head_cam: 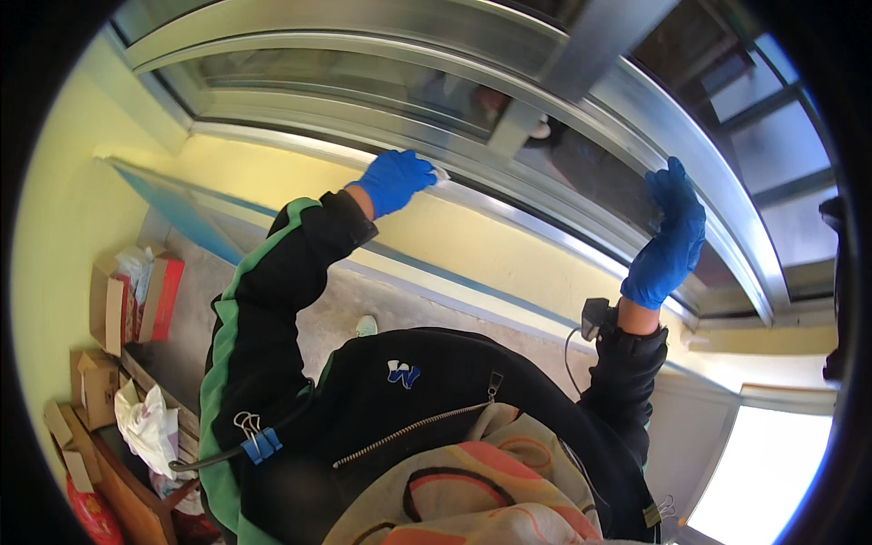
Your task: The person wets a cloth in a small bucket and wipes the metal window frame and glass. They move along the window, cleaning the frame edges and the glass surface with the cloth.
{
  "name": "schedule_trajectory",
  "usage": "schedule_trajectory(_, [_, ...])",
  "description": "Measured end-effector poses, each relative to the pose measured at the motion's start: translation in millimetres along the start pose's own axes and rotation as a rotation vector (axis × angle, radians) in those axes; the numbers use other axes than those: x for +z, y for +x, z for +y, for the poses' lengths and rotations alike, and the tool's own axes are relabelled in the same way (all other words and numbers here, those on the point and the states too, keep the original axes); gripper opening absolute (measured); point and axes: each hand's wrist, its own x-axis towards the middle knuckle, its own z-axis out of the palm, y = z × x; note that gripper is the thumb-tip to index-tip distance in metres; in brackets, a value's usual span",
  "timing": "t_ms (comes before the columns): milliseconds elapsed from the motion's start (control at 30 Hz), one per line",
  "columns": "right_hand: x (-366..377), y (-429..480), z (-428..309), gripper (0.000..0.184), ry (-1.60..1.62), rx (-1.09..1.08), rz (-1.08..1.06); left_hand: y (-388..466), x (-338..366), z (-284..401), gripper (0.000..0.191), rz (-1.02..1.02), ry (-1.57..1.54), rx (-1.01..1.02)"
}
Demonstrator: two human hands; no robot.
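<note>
My left hand [396,182], in a blue rubber glove, is closed on a small white cloth or tissue [441,176] at the bottom rail of a metal-framed window [514,216]. Against the upright part of the frame rests my right hand [664,238], also in a blue glove, with its fingers raised and nothing seen in it. Whether its fingertips touch the glass or the rail is not clear. Behind the glass pane [368,78] show dim reflections. A yellow wall [470,248] runs below the window rail.
A glass-like blue panel [184,204] leans along the wall at the left. Open cardboard boxes [107,306], a white plastic bag [146,422] and a wooden piece of furniture [122,484] stand at the lower left. A cable [567,361] hangs by my right wrist.
</note>
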Motion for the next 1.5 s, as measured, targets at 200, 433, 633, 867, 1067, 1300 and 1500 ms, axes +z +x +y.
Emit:
schedule_trajectory(200, [70.0, 45.9, 13.0, 0.029, 0.029, -0.292, 0.007, -86.7, -14.4, -92.5, 0.047, 0.095, 0.01, -0.258])
schedule_trajectory(433, [80.8, 60.3, 45.7, 0.021, -0.45, -0.196, 0.195, -157.3, -19.0, -194.4, 0.046, 0.03, 0.081, -0.46])
schedule_trajectory(633, [82.3, 57.4, 42.9, 0.022, -0.737, -0.226, 0.306, -214.5, -27.6, -272.6, 0.044, -0.047, 0.18, -0.624])
schedule_trajectory(867, [83.1, 57.3, 48.2, 0.024, -0.739, -0.287, 0.368, -259.6, -20.9, -330.5, 0.03, 0.116, 0.328, -0.767])
schedule_trajectory(1067, [76.8, 57.3, 53.8, 0.023, -0.772, -0.308, 0.376, -275.0, -15.0, -366.8, 0.022, -0.002, 0.42, -0.971])
schedule_trajectory(1300, [72.2, 59.4, 57.6, 0.024, -0.831, -0.318, 0.398, -290.1, -17.3, -408.7, 0.025, 0.121, 0.351, -1.105])
schedule_trajectory(1500, [76.5, 57.3, 55.9, 0.027, -0.768, -0.377, 0.378, -289.6, -6.8, -440.7, 0.036, 0.098, 0.166, -1.357])
